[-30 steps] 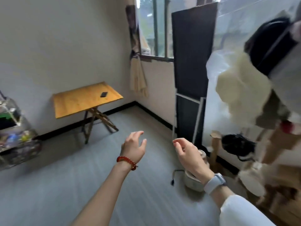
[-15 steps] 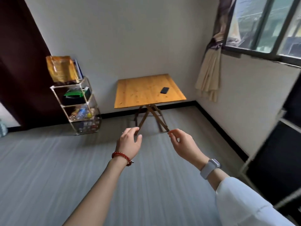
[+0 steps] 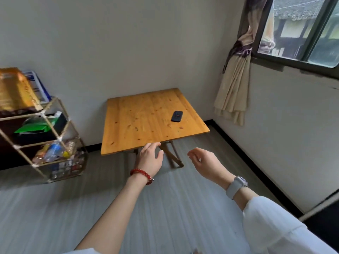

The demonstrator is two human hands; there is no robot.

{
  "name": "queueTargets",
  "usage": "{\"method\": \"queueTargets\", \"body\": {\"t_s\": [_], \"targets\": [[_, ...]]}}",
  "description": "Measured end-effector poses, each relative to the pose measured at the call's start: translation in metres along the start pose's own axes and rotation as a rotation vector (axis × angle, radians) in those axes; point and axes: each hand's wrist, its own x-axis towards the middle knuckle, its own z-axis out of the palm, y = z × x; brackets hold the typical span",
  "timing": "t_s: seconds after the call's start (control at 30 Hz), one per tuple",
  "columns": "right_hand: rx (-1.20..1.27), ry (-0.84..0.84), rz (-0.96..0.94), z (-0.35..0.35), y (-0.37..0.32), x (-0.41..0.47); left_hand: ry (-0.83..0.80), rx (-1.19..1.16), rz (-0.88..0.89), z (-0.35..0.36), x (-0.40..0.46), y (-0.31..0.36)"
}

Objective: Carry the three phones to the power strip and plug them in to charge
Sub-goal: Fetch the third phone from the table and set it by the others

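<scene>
Phone (image 3: 177, 116) on table (image 3: 128, 136), seemingly beyond grip.

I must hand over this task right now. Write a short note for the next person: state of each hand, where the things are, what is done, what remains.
Left hand: open, empty, raised near the table's front edge.
Right hand: loosely curled, empty.
One dark rectangular phone lies flat on the square yellow wooden folding table, toward its right side.
Other two phones and the power strip: not in view.
Done: nothing visible; no phone picked up.
Left: take this phone, find the others, carry them to the strip, plug in.
</scene>
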Motion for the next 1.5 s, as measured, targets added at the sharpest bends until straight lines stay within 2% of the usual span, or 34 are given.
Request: {"method": "queueTargets", "body": {"t_s": [0.2, 0.37, 0.53, 0.73, 0.93, 1.27, 1.4, 1.5], "targets": [[0.05, -0.021, 0.092, 0.02, 0.075, 0.155, -0.125, 0.017, -0.071, 0.07, 0.15, -0.038], [0.067, -0.099, 0.181, 0.032, 0.125, 0.284, -0.162, 0.031, -0.146, 0.101, 0.29, -0.049], [0.089, -0.208, 0.271, 0.055, 0.16, 0.377, -0.219, 0.03, -0.211, 0.137, 0.37, -0.076], [0.078, -0.239, 0.41, 0.1, 0.2, 0.455, -0.351, 0.089, -0.32, 0.181, 0.438, -0.141], [0.062, -0.147, 0.566, 0.158, 0.225, 0.544, -0.502, 0.125, -0.374, 0.23, 0.515, -0.214], [-0.094, -0.1, 0.878, 0.25, 0.254, 0.66, -0.737, 0.483, -0.207, 0.292, 0.591, -0.309], [-0.307, -0.165, 0.895, 0.266, 0.26, 0.675, -0.704, 0.529, -0.14, 0.299, 0.584, -0.324], [-0.342, -0.164, 0.892, 0.27, 0.262, 0.677, -0.69, 0.537, -0.115, 0.298, 0.581, -0.329]]}}
